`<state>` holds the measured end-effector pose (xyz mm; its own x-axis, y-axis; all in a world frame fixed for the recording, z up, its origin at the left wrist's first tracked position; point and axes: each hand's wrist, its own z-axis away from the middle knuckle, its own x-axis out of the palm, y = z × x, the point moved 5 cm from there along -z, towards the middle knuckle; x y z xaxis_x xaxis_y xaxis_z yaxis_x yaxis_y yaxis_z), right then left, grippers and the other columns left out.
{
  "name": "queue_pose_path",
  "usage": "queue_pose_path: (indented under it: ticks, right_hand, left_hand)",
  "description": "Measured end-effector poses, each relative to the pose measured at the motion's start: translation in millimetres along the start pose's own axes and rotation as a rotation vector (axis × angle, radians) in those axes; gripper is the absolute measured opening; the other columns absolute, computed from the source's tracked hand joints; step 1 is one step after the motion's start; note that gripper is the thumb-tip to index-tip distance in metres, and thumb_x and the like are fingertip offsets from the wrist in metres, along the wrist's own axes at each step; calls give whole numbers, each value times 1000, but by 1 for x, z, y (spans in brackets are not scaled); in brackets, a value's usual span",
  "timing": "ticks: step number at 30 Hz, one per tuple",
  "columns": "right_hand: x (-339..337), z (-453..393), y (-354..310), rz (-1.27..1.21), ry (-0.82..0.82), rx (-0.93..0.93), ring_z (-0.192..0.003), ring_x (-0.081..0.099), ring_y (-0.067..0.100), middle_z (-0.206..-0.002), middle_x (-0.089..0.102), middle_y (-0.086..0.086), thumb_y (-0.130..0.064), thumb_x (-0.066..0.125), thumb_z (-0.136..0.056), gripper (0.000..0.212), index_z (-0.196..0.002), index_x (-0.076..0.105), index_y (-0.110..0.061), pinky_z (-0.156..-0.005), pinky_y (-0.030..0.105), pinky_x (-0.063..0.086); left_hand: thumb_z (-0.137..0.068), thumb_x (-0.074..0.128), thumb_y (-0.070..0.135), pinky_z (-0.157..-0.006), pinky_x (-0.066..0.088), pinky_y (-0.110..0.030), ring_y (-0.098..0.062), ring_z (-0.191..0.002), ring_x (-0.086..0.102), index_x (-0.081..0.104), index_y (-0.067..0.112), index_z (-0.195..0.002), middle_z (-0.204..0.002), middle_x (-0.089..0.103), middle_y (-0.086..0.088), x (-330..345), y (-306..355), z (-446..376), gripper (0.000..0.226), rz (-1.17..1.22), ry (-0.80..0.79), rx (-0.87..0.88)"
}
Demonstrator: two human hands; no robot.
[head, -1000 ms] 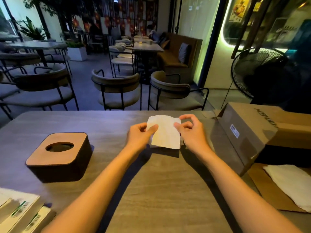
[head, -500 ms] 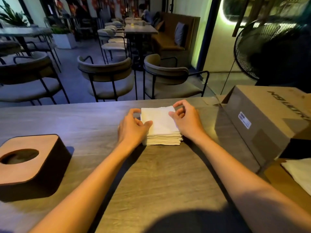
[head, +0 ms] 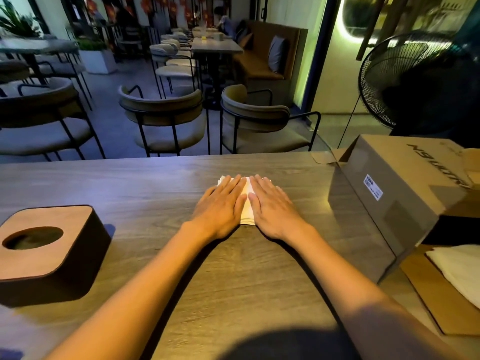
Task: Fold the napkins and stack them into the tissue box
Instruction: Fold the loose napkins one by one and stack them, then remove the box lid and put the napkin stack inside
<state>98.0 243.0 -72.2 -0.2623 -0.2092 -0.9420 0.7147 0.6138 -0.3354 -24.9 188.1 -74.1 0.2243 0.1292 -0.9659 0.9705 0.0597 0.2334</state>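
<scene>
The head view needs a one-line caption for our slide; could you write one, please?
Both hands, left hand and right hand, press flat on a stack of folded napkins, tissue box waiting nearby.

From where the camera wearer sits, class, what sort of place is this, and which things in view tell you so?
Most likely a cafe or restaurant: rows of dining tables with matching chairs, a cushioned bench along the wall, and a napkin stack being prepared beside a wooden tissue box.
</scene>
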Motion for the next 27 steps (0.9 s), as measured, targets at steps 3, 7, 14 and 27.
queue_pose_path:
  ticks: [3,7,14,27]
  right_hand:
    - [1,7,-4,-3,1,7,-158,0,13,-172,4,-1,-37,16,-112,56,-165,7,-20,-129,39,1]
    - [5,32,-7,-14,8,-1,-158,0,11,-172,5,-3,-37,15,-112,56,-165,9,-21,-129,38,0]
    - [13,101,-24,14,4,-13,-158,0,10,-172,6,-4,-37,14,-111,56,-165,10,-21,-129,36,0]
    - [-5,132,-39,220,202,42,-159,-4,23,-172,0,4,-52,14,-108,64,-164,-5,-27,-128,45,-6]
  left_hand:
    - [-106,12,45,-122,6,-35,-11,-153,-1,7,26,-159,-167,4,7,0,2,6,57,-6,-13,-11]
    - [-106,12,45,-121,7,-34,-11,-153,1,7,26,-159,-167,5,7,-3,13,32,57,-11,-22,-19]
    - [-106,15,46,-122,8,-35,-9,-153,-2,12,27,-159,-167,8,8,-4,37,105,57,54,58,-7]
    - [-96,47,50,-118,16,-60,-49,-146,14,21,5,-155,-159,19,-28,-113,-77,213,78,-243,299,-795]
